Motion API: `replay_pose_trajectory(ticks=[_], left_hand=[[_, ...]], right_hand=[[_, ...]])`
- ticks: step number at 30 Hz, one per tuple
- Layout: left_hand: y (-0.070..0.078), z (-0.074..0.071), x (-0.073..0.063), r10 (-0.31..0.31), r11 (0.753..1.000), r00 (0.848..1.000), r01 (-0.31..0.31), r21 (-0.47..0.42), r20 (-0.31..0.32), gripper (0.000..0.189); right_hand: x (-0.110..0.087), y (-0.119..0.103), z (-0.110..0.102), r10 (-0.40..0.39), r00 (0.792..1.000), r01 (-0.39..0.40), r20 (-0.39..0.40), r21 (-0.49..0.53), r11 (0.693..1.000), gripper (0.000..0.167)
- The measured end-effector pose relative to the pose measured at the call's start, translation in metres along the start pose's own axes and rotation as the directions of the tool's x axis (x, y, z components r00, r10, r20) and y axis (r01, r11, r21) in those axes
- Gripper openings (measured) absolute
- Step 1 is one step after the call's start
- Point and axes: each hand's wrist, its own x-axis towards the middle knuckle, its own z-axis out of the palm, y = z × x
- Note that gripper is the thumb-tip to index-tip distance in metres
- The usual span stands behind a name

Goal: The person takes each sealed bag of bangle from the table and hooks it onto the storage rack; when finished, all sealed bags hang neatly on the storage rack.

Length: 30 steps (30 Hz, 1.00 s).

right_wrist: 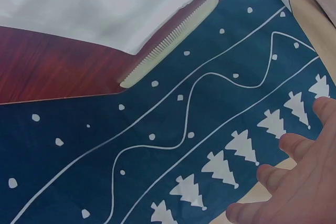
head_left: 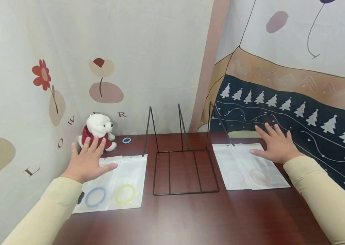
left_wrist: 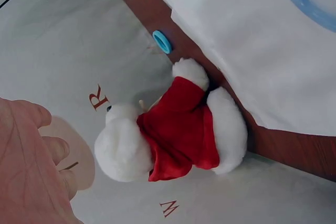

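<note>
My left hand, fingers spread, hovers over two white pouches at the left of the table. One pouch shows a blue ring, the other a yellow ring. Just beyond this hand sits a white plush bear in a red garment. My right hand is likewise spread and holds nothing, above two more white pouches with faint pale rings. Between the hands stands a black wire rack with upright bent prongs.
A small light-blue ring lies near the bear at the table's back edge. Along the back right lies a pale comb, beside the dark tree-patterned cloth. Printed cloth hangs behind and to the left of the brown table.
</note>
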Motion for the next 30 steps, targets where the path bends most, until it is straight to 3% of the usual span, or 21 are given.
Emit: replay_pose_trajectory(ticks=[18, 25, 30], left_hand=[[0.003, 0.008, 0.006, 0.064, 0.997, 0.997, -0.066, -0.049, -0.047, 0.117], [0.009, 0.017, 0.008, 0.089, 0.993, 0.994, -0.094, -0.072, -0.068, 0.111], [0.015, 0.025, 0.009, 0.107, 0.99, 0.992, -0.113, -0.089, -0.062, 0.108]], right_hand=[[-0.002, 0.004, 0.004, 0.018, 0.999, -0.015, -0.036, 0.073, 0.997, 0.116], [0.001, 0.006, 0.012, 0.02, 0.997, -0.014, -0.069, 0.094, 0.995, 0.117], [0.002, 0.006, 0.019, 0.028, 0.998, -0.022, -0.048, 0.128, 0.992, 0.117]])
